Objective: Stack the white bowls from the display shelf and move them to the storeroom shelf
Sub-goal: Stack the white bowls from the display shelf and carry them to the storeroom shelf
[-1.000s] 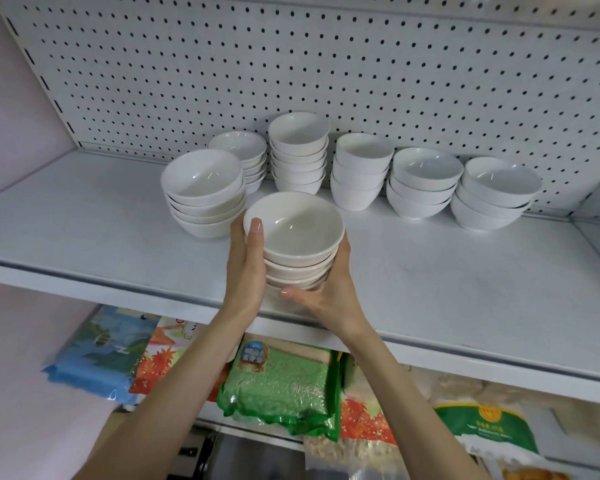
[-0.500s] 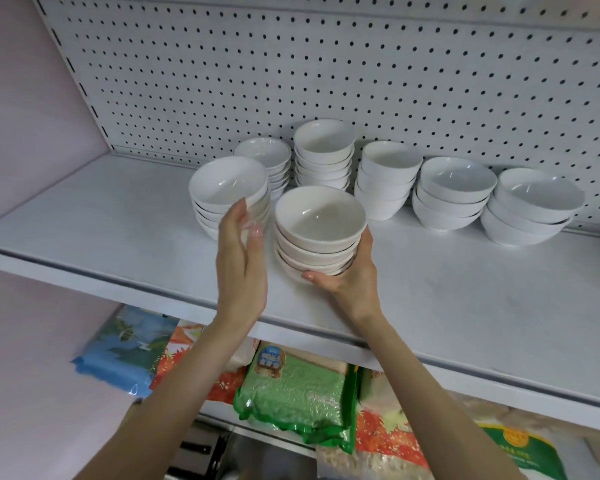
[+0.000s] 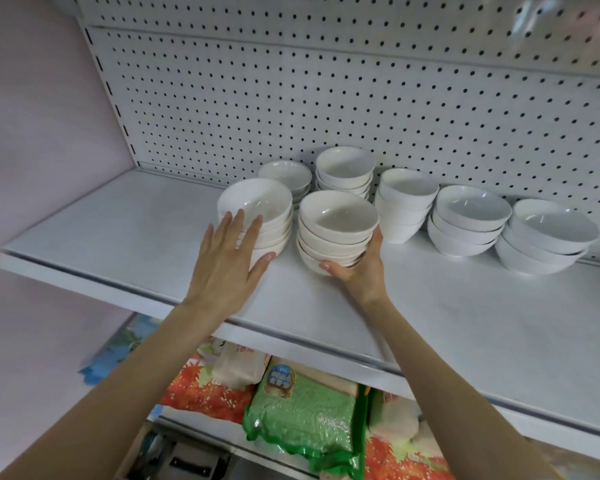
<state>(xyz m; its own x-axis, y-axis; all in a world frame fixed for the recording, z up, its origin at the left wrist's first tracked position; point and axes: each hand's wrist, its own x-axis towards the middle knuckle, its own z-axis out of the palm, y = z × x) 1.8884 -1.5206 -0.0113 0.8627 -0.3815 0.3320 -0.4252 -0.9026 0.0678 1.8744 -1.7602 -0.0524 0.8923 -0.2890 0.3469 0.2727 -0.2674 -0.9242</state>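
A: Right hand (image 3: 359, 271) first. What's your grip doing?
B: Your grip is clamped on the front stack (image 3: 336, 230) of white bowls. The thumb lies across the base in front and the fingers wrap round the right side.
A: Where's that stack?
B: On the white shelf (image 3: 465, 323), front row, about mid-shelf. It leans a little to the left. Can't tell if its base sits flat.
A: Left hand?
B: Your left hand (image 3: 227, 268) holds nothing, grip apart. The fingers are straight and spread, lying against the front of the left stack (image 3: 257, 209), with the thumb tip by its base. That stack stands just beside the front stack, with a thin gap between them.
A: Other bowls?
B: Behind those two are a low stack (image 3: 284, 174) and a tall stack (image 3: 345, 168), both close to the pegboard (image 3: 326, 98). To the right there are three more in a row: the deep-bowl stack (image 3: 407, 202), the wide stack (image 3: 471, 216) and the end stack (image 3: 551, 233). All are upright on the same shelf.
A: Below the shelf?
B: A green bag (image 3: 305, 414) lies between your forearms, with red-orange bags (image 3: 201, 393) just beside it on the left.
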